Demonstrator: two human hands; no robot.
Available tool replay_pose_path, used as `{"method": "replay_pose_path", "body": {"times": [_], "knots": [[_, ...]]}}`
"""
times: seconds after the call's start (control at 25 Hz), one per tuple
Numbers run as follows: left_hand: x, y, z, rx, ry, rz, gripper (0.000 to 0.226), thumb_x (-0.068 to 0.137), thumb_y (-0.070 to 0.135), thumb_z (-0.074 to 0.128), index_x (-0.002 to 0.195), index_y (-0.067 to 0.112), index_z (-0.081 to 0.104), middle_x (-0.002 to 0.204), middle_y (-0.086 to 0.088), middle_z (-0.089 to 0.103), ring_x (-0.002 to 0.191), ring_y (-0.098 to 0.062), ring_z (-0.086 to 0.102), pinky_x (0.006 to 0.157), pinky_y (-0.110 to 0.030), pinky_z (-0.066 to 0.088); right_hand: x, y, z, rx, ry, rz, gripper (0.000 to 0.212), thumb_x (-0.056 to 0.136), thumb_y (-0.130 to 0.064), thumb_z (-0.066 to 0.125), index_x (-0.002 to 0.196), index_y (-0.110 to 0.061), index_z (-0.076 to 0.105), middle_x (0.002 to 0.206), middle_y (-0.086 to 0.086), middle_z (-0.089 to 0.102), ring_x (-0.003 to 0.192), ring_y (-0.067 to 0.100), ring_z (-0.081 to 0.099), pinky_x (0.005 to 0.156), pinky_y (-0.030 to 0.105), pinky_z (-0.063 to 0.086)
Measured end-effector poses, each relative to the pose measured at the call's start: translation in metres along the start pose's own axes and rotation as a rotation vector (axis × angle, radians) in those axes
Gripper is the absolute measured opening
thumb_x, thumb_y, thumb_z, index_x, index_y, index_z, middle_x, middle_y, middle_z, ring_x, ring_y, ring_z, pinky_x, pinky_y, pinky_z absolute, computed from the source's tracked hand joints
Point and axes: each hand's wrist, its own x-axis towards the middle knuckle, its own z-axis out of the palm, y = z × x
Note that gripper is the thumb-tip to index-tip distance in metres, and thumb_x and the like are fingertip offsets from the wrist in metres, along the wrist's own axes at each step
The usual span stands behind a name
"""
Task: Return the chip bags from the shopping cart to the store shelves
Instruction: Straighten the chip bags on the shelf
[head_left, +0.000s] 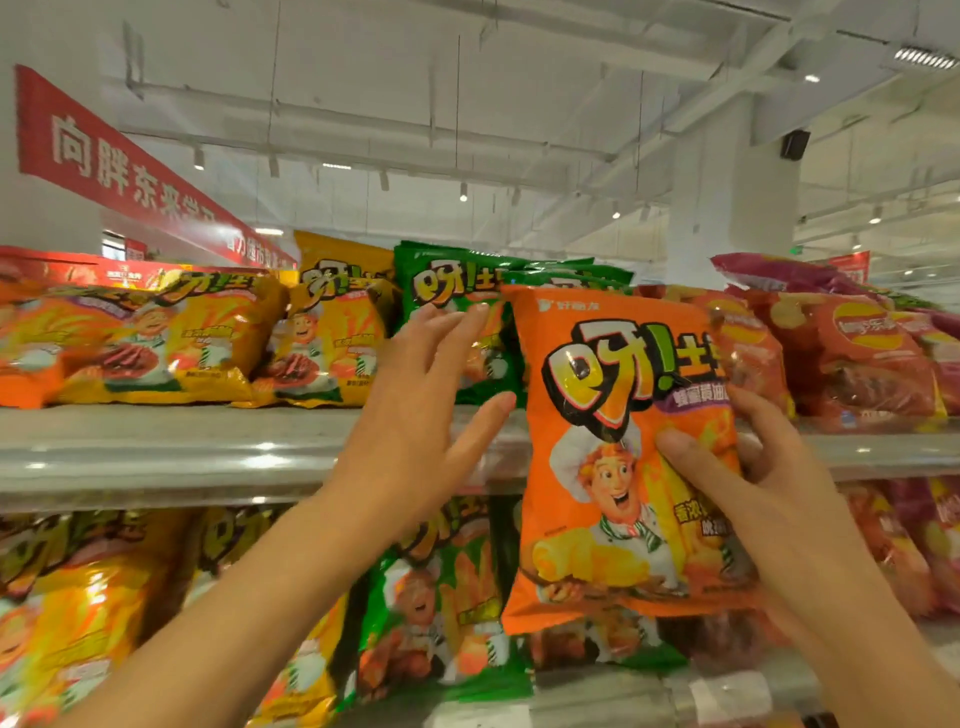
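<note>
**Orange chip bag, held at the top shelf, awaiting placement**

Item: orange chip bag (623, 457), upright, raised in front of the top shelf (156, 447) edge, right of centre. Not yet resting on the shelf.

Hands: right hand (769, 499) grasps the bag's right side, thumb across the front. Left hand (415, 415) is released, fingers straight, reaching to the green bags (457, 312) just left of the orange one.

Handling note: best done by parting the green stock leftward, then sliding the bag in upright, face out, behind the shelf lip; a light grip avoids crushing the contents.

Markings: front reads "呀!土…", remainder covered; chef cartoon below. Yellow bags (208, 338) at the shelf's left end carry the same title. Red banner (119, 171) overhead begins "向胖东来学".
</note>
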Motion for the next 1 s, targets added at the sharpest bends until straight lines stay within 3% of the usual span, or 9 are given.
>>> {"method": "replay_pose_path", "body": {"times": [0.08, 0.2, 0.36, 0.48, 0.56, 0.68, 0.8, 0.92, 1.0], "knots": [[-0.041, -0.021, -0.026, 0.059, 0.045, 0.079, 0.06, 0.098, 0.037, 0.056, 0.151, 0.013, 0.041, 0.15, -0.008, 0.042, 0.15, -0.024, 0.024, 0.121, -0.045, 0.026, -0.019, -0.003, 0.033, 0.015, -0.015, 0.011, 0.062, 0.066, -0.041, 0.083, 0.123, -0.04, 0.061, 0.105, 0.002, 0.079, 0.086, 0.029, 0.079, 0.065, 0.051, 0.063], [-0.113, -0.061, -0.077, 0.122, -0.008, 0.097, 0.051, 0.095, 0.025, 0.061, 0.141, 0.006, 0.054, 0.142, -0.018, 0.051, 0.144, -0.039, 0.035, 0.113, -0.059, 0.033, -0.056, -0.009, 0.092, -0.004, 0.002, -0.002, 0.059, 0.065, -0.045, 0.083, 0.121, -0.043, 0.064, 0.106, -0.004, 0.079, 0.086, 0.021, 0.079, 0.061, 0.043, 0.063], [-0.221, -0.13, -0.156, 0.166, -0.146, 0.084, 0.044, 0.095, 0.026, 0.06, 0.136, 0.01, 0.06, 0.138, -0.016, 0.056, 0.14, -0.037, 0.042, 0.113, -0.056, 0.034, -0.123, -0.009, 0.2, -0.117, -0.018, 0.004, 0.071, 0.056, -0.075, 0.081, 0.117, -0.043, 0.064, 0.101, -0.018, 0.077, 0.084, 0.003, 0.076, 0.059, 0.023, 0.061], [-0.28, -0.181, -0.206, 0.185, -0.221, -0.031, 0.044, 0.095, 0.025, 0.061, 0.134, 0.007, 0.06, 0.135, -0.018, 0.057, 0.134, -0.039, 0.047, 0.111, -0.053, 0.036, -0.163, 0.009, 0.276, -0.106, -0.111, 0.062, 0.062, 0.063, -0.055, 0.084, 0.119, -0.037, 0.065, 0.105, -0.009, 0.078, 0.086, 0.007, 0.077, 0.061, 0.025, 0.061], [-0.305, -0.21, -0.233, 0.212, -0.263, -0.122, 0.046, 0.092, 0.024, 0.066, 0.134, 0.006, 0.059, 0.133, -0.017, 0.057, 0.129, -0.039, 0.05, 0.107, -0.054, 0.04, -0.183, 0.024, 0.317, -0.12, -0.194, 0.091, 0.056, 0.067, -0.043, 0.081, 0.119, -0.031, 0.065, 0.107, -0.009, 0.078, 0.09, 0.003, 0.074, 0.067, 0.018, 0.059], [-0.332, -0.242, -0.26, 0.256, -0.312, -0.221, 0.047, 0.093, 0.03, 0.065, 0.133, 0.006, 0.059, 0.129, -0.015, 0.057, 0.122, -0.037, 0.054, 0.103, -0.05, 0.044, -0.208, 0.034, 0.367, -0.162, -0.244, 0.148, 0.052, 0.069, -0.032, 0.078, 0.118, -0.033, 0.061, 0.105, -0.024, 0.075, 0.095, -0.011, 0.068, 0.079, 0.006, 0.051], [-0.35, -0.258, -0.272, 0.292, -0.363, -0.278, 0.052, 0.094, 0.037, 0.063, 0.135, 0.006, 0.059, 0.126, -0.015, 0.059, 0.12, -0.036, 0.055, 0.106, -0.047, 0.043, -0.222, 0.034, 0.398, -0.193, -0.27, 0.189, 0.046, 0.067, -0.033, 0.076, 0.109, -0.037, 0.058, 0.092, -0.047, 0.066, 0.088, -0.027, 0.06, 0.069, -0.004, 0.043], [-0.362, -0.269, -0.278, 0.313, -0.393, -0.314, 0.051, 0.095, 0.041, 0.059, 0.134, 0.007, 0.061, 0.123, -0.013, 0.061, 0.118, -0.034, 0.056, 0.106, -0.048, 0.042, -0.226, 0.041, 0.415, -0.227, -0.299, 0.234, 0.062, 0.063, -0.048, 0.079, 0.12, -0.04, 0.057, 0.1, -0.038, 0.069, 0.095, -0.023, 0.061, 0.076, 0.004, 0.049], [-0.366, -0.275, -0.28, 0.321, -0.364, -0.322, 0.049, 0.096, 0.041, 0.057, 0.132, 0.008, 0.062, 0.122, -0.011, 0.061, 0.119, -0.033, 0.056, 0.106, -0.049, 0.042, -0.225, 0.045, 0.425, -0.187, -0.334, 0.309, 0.066, 0.063, -0.052, 0.081, 0.123, -0.045, 0.057, 0.116, -0.021, 0.071, 0.108, -0.004, 0.067, 0.094, 0.031, 0.056]]}}
